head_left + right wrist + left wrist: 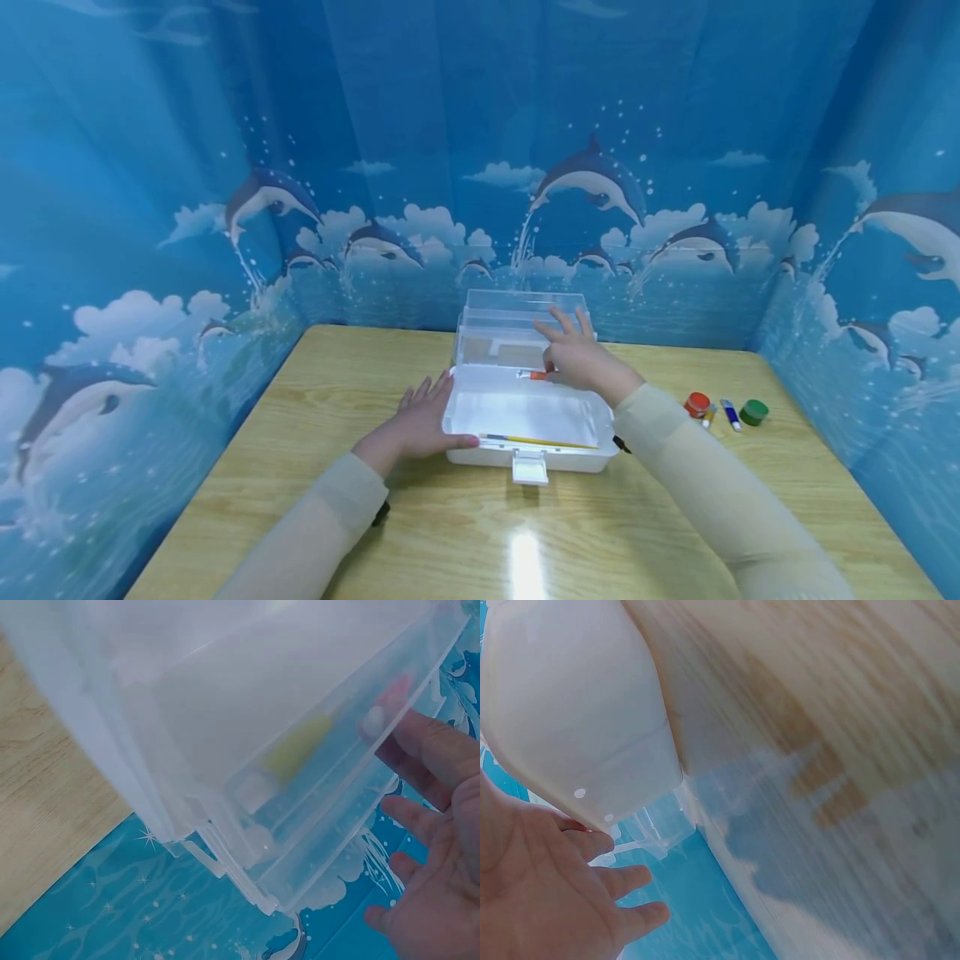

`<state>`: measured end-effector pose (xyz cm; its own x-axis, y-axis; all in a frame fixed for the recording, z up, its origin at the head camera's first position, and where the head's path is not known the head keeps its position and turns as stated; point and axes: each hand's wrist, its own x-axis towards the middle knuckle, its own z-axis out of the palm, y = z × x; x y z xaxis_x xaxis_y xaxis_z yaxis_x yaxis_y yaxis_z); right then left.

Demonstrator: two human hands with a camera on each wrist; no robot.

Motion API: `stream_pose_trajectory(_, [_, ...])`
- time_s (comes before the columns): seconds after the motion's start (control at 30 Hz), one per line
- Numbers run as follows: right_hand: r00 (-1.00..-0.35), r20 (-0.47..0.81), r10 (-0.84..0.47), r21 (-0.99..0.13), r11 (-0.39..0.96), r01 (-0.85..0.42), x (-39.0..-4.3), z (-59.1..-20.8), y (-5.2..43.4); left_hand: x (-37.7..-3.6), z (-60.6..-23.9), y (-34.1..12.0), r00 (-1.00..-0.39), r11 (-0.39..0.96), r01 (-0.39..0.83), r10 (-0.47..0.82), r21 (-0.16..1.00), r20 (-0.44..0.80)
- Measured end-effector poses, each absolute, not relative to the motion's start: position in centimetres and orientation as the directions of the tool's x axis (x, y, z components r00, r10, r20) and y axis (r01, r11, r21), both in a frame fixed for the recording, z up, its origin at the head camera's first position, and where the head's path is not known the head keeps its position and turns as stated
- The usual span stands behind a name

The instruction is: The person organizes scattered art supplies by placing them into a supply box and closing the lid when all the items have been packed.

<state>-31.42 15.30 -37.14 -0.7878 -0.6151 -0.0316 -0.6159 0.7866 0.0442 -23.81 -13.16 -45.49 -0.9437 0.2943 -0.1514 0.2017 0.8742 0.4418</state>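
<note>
From the head view, my left hand (pixel 417 423) lay flat on the table (pixel 315 417) at the left end of the white box (pixel 525 417), fingers straight and a little spread, the thumb along the near left corner. The box stood in the middle of the table with its clear lid (pixel 521 321) swung up on the far side. My right hand (pixel 579 357) hovered over the far part of the open box, fingers straight and fanned toward the lid, while an orange tube (pixel 534 376) showed just under the thumb; whether I pinched it I could not tell. A yellow brush (pixel 536 441) lay along the near edge inside the box. To the right on the table sat a red jar (pixel 697 404), a blue tube (pixel 730 414) and a green jar (pixel 753 412), near each other and well apart from the box.

From the left wrist, my left hand (pixel 547 900) was open, its fingers (pixel 622 879) relaxed beside the white wall of the box (pixel 577 712).

From the right wrist, my right hand (pixel 435 855) was open too, fingers (pixel 427 746) straight just beside the clear tray (pixel 247 735), with something yellow and something pink blurred behind the plastic.
</note>
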Motion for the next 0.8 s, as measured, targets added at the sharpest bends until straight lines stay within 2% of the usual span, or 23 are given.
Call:
stream_pose_trajectory(0.2, [-0.775, -0.039, -0.631, 0.048, 0.773, -0.632, -31.31, -37.13, 15.22, -23.86, -45.59, -13.22, -0.943, 0.872, 0.203, 0.296, 0.445, -0.149])
stream_pose_trajectory(0.8, [-0.792, -0.04, -0.61, 0.035, 0.791, -0.611, -31.39, -37.03, 16.12, -23.77, -45.4, -13.08, -0.945, 0.873, 0.197, 0.29, 0.446, -0.15])
